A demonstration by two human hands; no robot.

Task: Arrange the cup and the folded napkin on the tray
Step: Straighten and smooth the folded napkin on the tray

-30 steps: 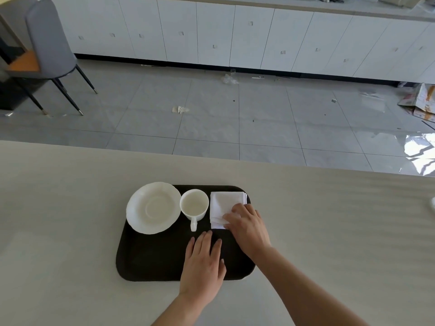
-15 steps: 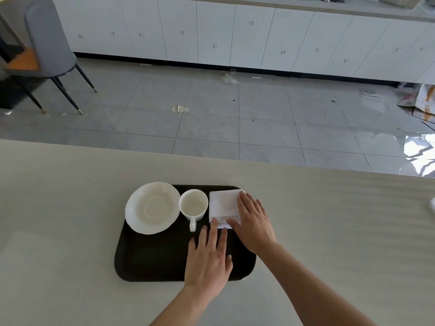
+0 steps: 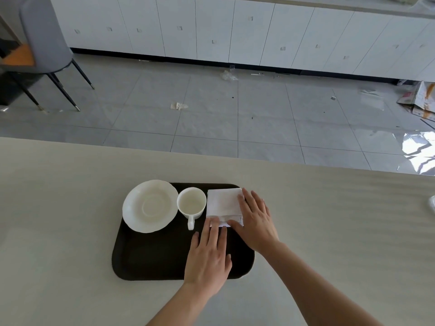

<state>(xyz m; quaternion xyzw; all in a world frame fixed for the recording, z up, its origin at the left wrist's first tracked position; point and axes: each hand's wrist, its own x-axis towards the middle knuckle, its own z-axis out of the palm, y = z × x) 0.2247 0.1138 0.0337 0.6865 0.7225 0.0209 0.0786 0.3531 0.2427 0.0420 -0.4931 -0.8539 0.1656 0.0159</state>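
Observation:
A black tray [image 3: 150,257] lies on the pale table. On it stand a white saucer [image 3: 150,205] at the far left and a white cup [image 3: 191,204] beside it, handle toward me. A folded white napkin [image 3: 222,203] lies flat in the tray's far right corner, next to the cup. My right hand [image 3: 255,220] rests flat on the napkin's right edge, fingers spread. My left hand [image 3: 209,255] lies flat on the tray, its fingertips touching the napkin's near edge. Neither hand grips anything.
The table's far edge [image 3: 211,158] runs across the middle of the view, with tiled floor beyond. A grey chair [image 3: 44,43] stands at the far left. A small white object [image 3: 432,204] shows at the table's right edge.
My right hand has slid from the napkin's near left corner to its right edge. My left hand has moved forward until its fingertips reach the napkin's near edge.

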